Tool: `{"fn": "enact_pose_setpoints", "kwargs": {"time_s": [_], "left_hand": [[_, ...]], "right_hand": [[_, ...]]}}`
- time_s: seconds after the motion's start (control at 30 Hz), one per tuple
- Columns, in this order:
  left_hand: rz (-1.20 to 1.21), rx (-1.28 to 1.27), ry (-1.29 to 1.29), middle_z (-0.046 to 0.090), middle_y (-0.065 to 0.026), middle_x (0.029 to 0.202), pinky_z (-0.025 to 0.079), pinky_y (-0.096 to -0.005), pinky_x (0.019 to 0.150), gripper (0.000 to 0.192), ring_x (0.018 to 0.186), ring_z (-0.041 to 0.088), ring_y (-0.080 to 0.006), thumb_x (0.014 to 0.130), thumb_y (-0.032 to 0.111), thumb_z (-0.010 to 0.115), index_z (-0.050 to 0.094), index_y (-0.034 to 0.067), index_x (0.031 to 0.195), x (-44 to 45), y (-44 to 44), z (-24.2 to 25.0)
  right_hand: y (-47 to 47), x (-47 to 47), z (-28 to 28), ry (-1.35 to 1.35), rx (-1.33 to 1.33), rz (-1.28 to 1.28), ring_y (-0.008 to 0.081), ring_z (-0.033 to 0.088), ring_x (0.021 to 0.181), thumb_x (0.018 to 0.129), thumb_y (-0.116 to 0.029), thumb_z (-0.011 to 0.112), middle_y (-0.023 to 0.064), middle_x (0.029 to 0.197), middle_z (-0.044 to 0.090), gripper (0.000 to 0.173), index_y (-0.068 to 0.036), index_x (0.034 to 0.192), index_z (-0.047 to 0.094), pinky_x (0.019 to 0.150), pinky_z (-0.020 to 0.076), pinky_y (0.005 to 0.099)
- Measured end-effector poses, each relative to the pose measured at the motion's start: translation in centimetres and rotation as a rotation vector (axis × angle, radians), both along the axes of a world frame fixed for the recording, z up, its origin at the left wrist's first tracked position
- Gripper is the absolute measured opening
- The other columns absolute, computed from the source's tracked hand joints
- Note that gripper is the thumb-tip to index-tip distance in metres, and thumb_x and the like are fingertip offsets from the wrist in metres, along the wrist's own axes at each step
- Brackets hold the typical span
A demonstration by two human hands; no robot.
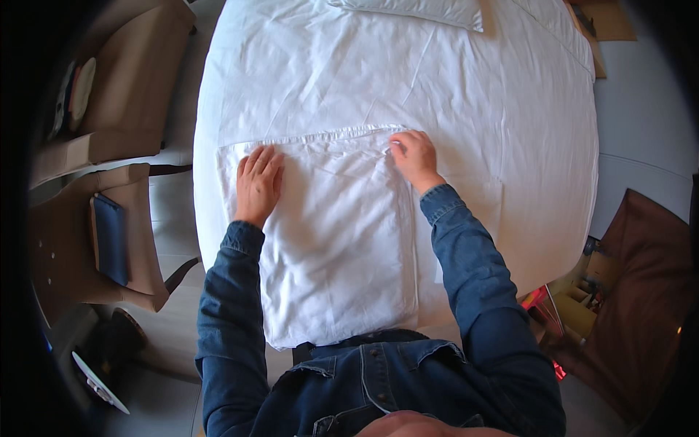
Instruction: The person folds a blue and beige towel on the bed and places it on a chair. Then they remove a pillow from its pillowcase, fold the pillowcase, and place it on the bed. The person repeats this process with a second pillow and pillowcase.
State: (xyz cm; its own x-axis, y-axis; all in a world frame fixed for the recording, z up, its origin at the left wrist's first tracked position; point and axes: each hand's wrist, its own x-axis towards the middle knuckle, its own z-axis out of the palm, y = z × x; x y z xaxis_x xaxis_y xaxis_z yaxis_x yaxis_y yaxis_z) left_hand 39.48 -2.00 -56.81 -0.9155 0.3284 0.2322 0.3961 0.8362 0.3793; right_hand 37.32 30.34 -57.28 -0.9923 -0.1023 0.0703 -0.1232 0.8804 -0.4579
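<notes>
A white pillowcase-like cloth lies spread over the near side of the bed, in front of my body. Its hemmed far edge runs slightly aslant, and its near end reaches my waist. Palm down, my left hand rests on the cloth close to its far left corner, fingers extended. At the far right corner my right hand has its fingers and thumb curled together on the fabric edge. Beneath the cloth is a wrinkled white bed sheet.
A white pillow lies on the far part of the bed. To the left stand a brown armchair holding a folded dark blue cloth and a brown sofa. A white standing fan is at lower left. Brown fabric drapes over things at right.
</notes>
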Motion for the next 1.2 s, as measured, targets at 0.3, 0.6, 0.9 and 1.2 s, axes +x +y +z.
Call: {"fn": "enact_pose_setpoints", "kwargs": {"time_s": [0.3, 0.6, 0.9, 1.2], "left_hand": [[0.207, -0.352, -0.235, 0.024, -0.0095, 0.141, 0.012, -0.0491, 0.104, 0.055, 0.132, 0.017, -0.0258, 0.085, 0.043, 0.045, 0.032, 0.021, 0.133, -0.8, -0.2, -3.6], [0.279, -0.208, -0.084, 0.033, -0.0166, 0.134, 0.021, -0.0455, 0.101, 0.057, 0.126, 0.028, -0.0318, 0.080, 0.030, 0.058, 0.037, 0.012, 0.129, 3.4, -2.2, -1.5], [0.490, -0.013, -0.330, 0.047, -0.0194, 0.119, 0.035, -0.0416, 0.093, 0.056, 0.108, 0.044, -0.0364, 0.073, 0.024, 0.066, 0.044, 0.005, 0.121, 27.4, -5.1, 1.6], [1.002, 0.692, -0.876, 0.060, -0.0073, 0.083, 0.046, -0.0255, 0.063, 0.042, 0.070, 0.055, -0.0137, 0.070, 0.018, 0.073, 0.054, -0.003, 0.101, 40.1, -6.6, -2.5]], "right_hand": [[-1.3, -0.1, -1.5, -0.056, 0.116, 0.144, 0.0293, 0.041, 0.113, 0.076, -0.016, 0.057, 0.0099, 0.126, 0.044, 0.037, -0.014, 0.114, 0.053, 0.095, 0.0334, 0.0368], [2.5, 12.5, 1.8, -0.043, -0.164, 0.012, 0.0296, 0.054, 0.091, 0.075, -0.011, 0.059, 0.0113, 0.097, 0.060, 0.025, -0.007, 0.100, 0.058, 0.078, 0.0441, 0.0368], [2.9, 36.0, 1.5, -0.641, -0.415, -0.419, 0.0166, 0.056, 0.065, 0.072, -0.018, 0.068, 0.0085, 0.074, 0.059, 0.026, -0.003, 0.090, 0.057, 0.060, 0.0446, 0.0291], [2.4, 42.8, 0.8, -1.117, -1.040, -0.749, 0.0149, 0.057, 0.077, 0.079, -0.016, 0.063, 0.0076, 0.091, 0.061, 0.031, 0.005, 0.099, 0.058, 0.068, 0.0465, 0.0274]]}}
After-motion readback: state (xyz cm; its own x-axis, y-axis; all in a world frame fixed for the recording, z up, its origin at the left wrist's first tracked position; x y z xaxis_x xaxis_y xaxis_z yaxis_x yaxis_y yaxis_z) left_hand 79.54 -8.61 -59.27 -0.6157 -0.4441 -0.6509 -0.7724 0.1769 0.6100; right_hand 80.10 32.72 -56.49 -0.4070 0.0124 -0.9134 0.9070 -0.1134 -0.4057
